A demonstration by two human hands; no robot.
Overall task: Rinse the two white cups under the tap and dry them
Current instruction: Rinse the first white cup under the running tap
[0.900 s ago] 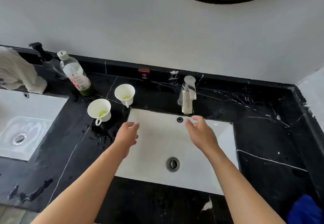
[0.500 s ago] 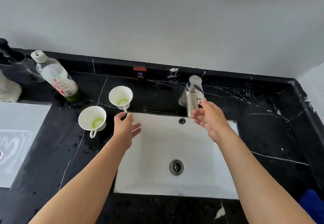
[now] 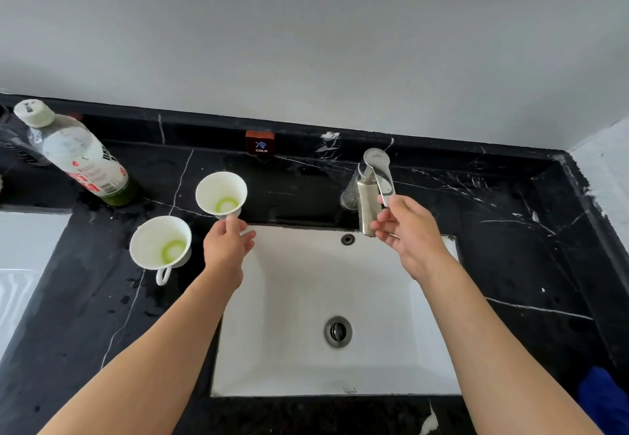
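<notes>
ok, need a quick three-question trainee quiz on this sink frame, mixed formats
1. True or false: the right hand is at the lever of the brushed-metal tap.
2. Which of the two white ceramic cups with green residue is the left hand gripping by its handle? A) the far cup B) the near cup
3. Fill in: the white rectangular basin shows no running ____.

Key: 1 true; 2 A; 3 water.
</notes>
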